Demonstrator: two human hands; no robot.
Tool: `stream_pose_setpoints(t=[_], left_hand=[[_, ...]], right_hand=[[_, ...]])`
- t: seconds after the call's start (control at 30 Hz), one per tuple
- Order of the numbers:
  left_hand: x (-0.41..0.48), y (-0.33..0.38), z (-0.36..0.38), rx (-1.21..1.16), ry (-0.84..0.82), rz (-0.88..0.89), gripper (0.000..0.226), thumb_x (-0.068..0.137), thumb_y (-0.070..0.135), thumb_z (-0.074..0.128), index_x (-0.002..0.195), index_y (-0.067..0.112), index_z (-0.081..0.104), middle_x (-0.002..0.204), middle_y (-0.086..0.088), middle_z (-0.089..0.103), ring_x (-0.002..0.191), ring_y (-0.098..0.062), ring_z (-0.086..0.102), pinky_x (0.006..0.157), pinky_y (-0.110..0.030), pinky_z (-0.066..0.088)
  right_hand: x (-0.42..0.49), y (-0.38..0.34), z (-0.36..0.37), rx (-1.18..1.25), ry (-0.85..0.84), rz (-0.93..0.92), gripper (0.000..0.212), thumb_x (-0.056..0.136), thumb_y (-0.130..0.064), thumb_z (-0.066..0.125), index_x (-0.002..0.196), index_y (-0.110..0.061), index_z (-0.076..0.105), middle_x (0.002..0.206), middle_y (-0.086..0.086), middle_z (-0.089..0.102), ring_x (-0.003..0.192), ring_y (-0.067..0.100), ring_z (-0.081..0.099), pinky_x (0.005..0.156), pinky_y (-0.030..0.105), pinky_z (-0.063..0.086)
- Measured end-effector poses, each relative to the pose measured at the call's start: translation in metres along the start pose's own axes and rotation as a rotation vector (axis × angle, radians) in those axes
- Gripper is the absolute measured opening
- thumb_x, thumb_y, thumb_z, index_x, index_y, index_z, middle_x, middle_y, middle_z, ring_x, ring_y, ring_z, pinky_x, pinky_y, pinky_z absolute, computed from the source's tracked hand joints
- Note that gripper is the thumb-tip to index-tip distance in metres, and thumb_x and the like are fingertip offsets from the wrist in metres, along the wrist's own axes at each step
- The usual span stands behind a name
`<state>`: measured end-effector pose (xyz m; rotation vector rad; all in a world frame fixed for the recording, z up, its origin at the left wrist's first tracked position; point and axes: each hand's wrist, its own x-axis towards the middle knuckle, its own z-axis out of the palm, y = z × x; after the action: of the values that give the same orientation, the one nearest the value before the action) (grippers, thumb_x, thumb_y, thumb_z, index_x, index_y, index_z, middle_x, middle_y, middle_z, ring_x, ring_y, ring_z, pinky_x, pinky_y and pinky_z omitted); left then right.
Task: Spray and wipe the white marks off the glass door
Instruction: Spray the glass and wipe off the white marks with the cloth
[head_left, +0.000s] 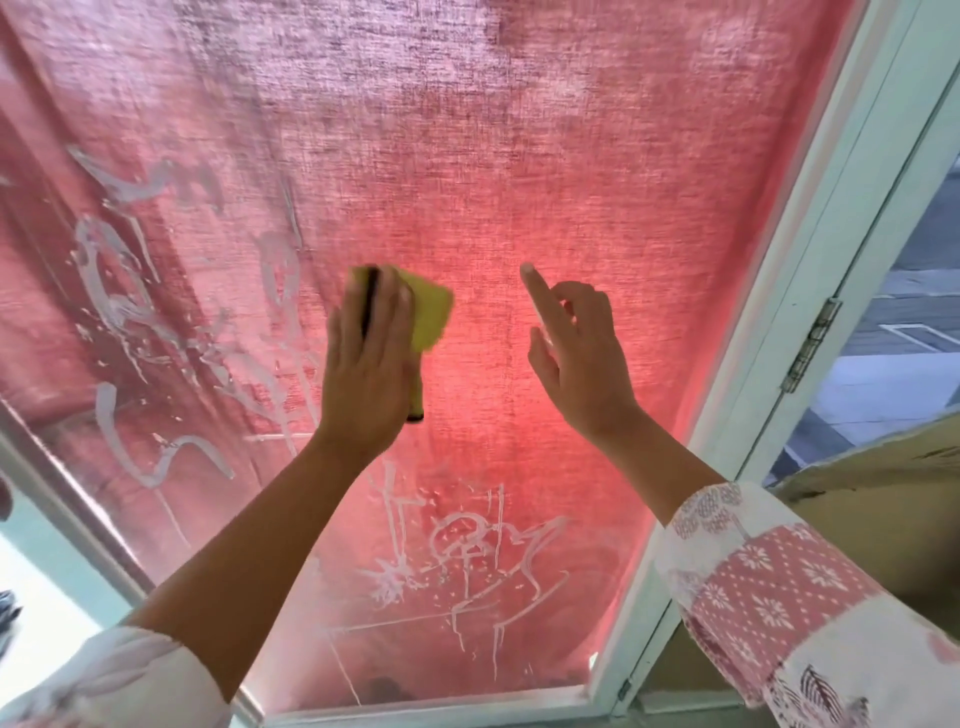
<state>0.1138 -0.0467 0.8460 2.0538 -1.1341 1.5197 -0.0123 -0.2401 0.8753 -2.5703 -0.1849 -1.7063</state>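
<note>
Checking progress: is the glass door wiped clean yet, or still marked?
Still marked. White marks streak the glass door left of the left hand, and more show lower down near the frame.

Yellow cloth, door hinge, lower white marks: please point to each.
yellow cloth (431, 312), head view, its bare right part.
door hinge (813, 343), head view, middle of its plate.
lower white marks (464, 543), head view, the round scribble.

I see red-pink coarse-weave curtain (467, 156), glowing brighter red mid-pane. White marks (467, 551): scribbles, drips, specks. Sponge (428, 312) yellow w/ black edge. Door frame (810, 291) pale mint-white, hinge (813, 345) dull grey. Sleeve (769, 582): white & pink patchwork, small floral prints.
</note>
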Motion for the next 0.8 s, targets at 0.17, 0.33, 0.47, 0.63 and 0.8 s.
stream_pose_setpoints(t=[0.17,0.33,0.47,0.63,0.8], left_hand=[[0.028,-0.006,0.001,-0.031,0.074,-0.081,0.060,0.098,0.017,0.050,0.143,-0.012,0.024,0.148,-0.036,0.024,0.141,-0.045,0.011,0.119,-0.051,0.007],[-0.027,-0.016,0.015,0.108,-0.027,0.220,0.069,0.099,0.027,0.046,0.150,-0.003,0.011,0.156,-0.024,0.007,0.147,-0.036,0.001,0.120,-0.046,0.009],[-0.028,-0.025,0.011,0.067,-0.059,0.309,0.066,0.096,0.022,0.051,0.149,-0.001,0.018,0.159,-0.019,0.003,0.146,-0.040,0.009,0.119,-0.049,0.014],[0.033,-0.010,-0.006,-0.060,0.033,0.053,0.063,0.097,0.021,0.046,0.147,-0.004,0.019,0.154,-0.029,0.016,0.144,-0.044,0.007,0.118,-0.054,0.012],[0.090,0.011,-0.007,-0.054,0.166,-0.188,0.064,0.096,0.031,0.048,0.147,-0.001,0.027,0.151,-0.031,0.022,0.142,-0.046,0.014,0.118,-0.054,0.010]], right_hand=[[0.018,-0.008,0.001,0.015,0.000,-0.011,0.053,0.092,0.000,0.051,0.142,-0.003,0.034,0.101,0.012,0.055,0.087,0.030,0.051,0.083,0.026,0.035],[0.023,-0.015,-0.003,0.053,0.023,-0.003,0.052,0.093,-0.004,0.053,0.142,-0.002,0.036,0.107,0.009,0.055,0.085,0.023,0.050,0.060,0.031,0.049],[0.028,-0.013,-0.003,0.089,0.022,-0.019,0.053,0.093,-0.004,0.053,0.143,-0.002,0.035,0.108,0.009,0.054,0.086,0.022,0.051,0.060,0.033,0.050],[0.050,-0.015,-0.002,0.070,0.091,-0.029,0.048,0.096,-0.007,0.048,0.142,-0.005,0.035,0.107,0.010,0.056,0.084,0.023,0.053,0.058,0.035,0.050],[0.067,-0.018,-0.004,0.073,0.141,-0.034,0.046,0.096,-0.008,0.047,0.141,-0.003,0.039,0.111,0.010,0.059,0.084,0.021,0.057,0.054,0.032,0.051]])
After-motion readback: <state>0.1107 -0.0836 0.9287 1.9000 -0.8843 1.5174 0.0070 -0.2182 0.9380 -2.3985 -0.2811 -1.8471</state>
